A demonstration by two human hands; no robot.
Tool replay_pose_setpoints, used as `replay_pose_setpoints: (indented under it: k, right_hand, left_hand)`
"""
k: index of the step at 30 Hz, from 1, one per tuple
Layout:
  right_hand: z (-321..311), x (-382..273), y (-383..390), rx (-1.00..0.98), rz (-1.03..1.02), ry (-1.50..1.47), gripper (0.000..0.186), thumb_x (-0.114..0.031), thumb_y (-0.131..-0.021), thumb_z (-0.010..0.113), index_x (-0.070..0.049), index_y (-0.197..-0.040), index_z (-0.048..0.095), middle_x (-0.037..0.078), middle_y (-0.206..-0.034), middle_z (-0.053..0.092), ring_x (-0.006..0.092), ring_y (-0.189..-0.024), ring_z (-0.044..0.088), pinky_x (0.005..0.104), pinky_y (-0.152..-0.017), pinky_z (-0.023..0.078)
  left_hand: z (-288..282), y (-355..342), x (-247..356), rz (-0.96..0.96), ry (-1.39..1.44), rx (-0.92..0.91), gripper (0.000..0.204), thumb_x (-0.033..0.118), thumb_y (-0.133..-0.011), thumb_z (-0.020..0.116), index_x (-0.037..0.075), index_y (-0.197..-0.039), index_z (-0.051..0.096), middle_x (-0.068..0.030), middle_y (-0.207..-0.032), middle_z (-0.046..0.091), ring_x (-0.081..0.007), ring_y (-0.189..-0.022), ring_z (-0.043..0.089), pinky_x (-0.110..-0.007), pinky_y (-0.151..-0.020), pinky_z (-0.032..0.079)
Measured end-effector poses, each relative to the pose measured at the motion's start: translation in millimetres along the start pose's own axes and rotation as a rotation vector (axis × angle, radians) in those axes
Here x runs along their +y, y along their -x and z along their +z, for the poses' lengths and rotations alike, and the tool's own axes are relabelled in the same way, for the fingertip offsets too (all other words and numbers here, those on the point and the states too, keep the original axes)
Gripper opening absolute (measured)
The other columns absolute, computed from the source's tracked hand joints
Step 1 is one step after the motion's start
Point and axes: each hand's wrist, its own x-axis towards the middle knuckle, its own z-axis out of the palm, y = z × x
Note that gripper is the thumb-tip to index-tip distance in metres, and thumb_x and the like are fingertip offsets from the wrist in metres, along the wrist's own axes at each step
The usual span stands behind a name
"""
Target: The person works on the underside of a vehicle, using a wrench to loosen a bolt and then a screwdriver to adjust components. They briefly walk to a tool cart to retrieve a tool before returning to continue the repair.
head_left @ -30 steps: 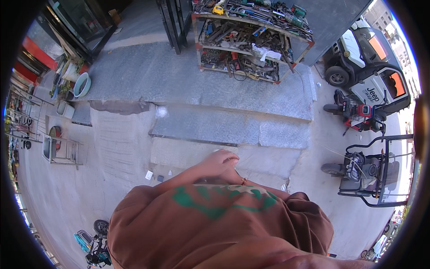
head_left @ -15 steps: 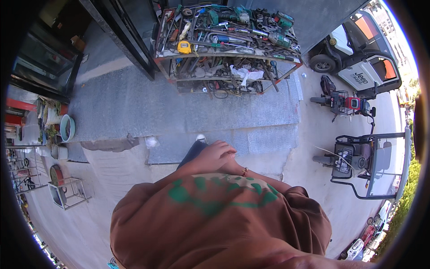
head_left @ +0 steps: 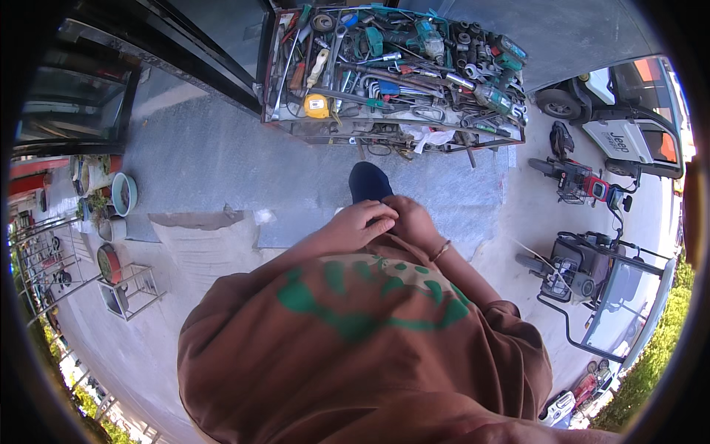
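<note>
Against the front of a brown shirt (head_left: 355, 370), near the wearer's waist, two bare hands meet. The left hand (head_left: 361, 224) has its fingers bent, tips beside the right hand (head_left: 414, 220), whose fingers are curled in; whether either pinches the shirt cannot be told. A bracelet (head_left: 442, 250) circles the right wrist. Just past the hands, a dark trouser leg (head_left: 368, 181) reaches toward a tool shelf (head_left: 296, 126).

Between hands and shelf lies a grey slab (head_left: 237, 163), running on to the left. Its near edge, ragged in places, meets pale ground (head_left: 185, 311), which spreads to both sides with room to step. A dark door frame (head_left: 200, 41) borders the shelf's left end; a grey wall (head_left: 547, 37) stands behind its right end.

The shelf's top is crowded: a yellow tape measure (head_left: 316, 106) near the front rim, spanners, green power tools, and sockets (head_left: 466, 44) toward the right. A white rag (head_left: 427, 138) shows on the tier below. Far left, a pale blue basin (head_left: 116, 189) holds something dark, too small to make out. Far right, a red bike (head_left: 595, 189) carries a wire basket (head_left: 573, 185), contents unclear; beyond is a white car (head_left: 606, 137).
</note>
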Motion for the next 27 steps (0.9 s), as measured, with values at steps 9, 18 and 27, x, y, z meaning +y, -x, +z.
replay_pose_setpoints:
  k: [9,18,27]
  right_hand:
    - [-222.7,106.3,-151.6,0.386,-0.037,0.693,0.051,-0.012,-0.069,0.073,-0.006,-0.117,0.057,0.013,-0.110,0.055,0.0361,-0.103,0.050,0.0460,-0.089,0.042]
    - [-226.4,167.8,-221.6,0.034,0.012,1.003,0.027,-0.012,-0.077,0.059,-0.012,-0.103,0.065,0.003,-0.100,0.064,0.0226,-0.105,0.053,0.0396,-0.086,0.041]
    - [-291.9,155.4,-158.1,-0.061,0.014,0.711,0.035,-0.007,-0.074,0.067,-0.012,-0.108,0.062,0.002,-0.110,0.060,0.0234,-0.111,0.051,0.0451,-0.091,0.041]
  left_hand:
    - [-43.6,-32.2,38.9,-0.279,0.238,0.327,0.028,0.021,-0.097,0.055,-0.001,-0.114,0.061,-0.0112,-0.106,0.065,-0.0183,-0.103,0.064,-0.030,-0.090,0.048]
    - [-65.5,-50.2,104.9,-0.425,0.264,0.334,0.029,0.020,-0.099,0.051,0.000,-0.119,0.058,-0.0113,-0.108,0.066,-0.0167,-0.103,0.062,-0.029,-0.089,0.046]
    - [-103.6,-74.9,118.3,-0.445,0.186,0.280,0.029,0.022,-0.099,0.050,0.000,-0.118,0.058,-0.0105,-0.108,0.066,-0.0155,-0.104,0.061,-0.028,-0.090,0.044]
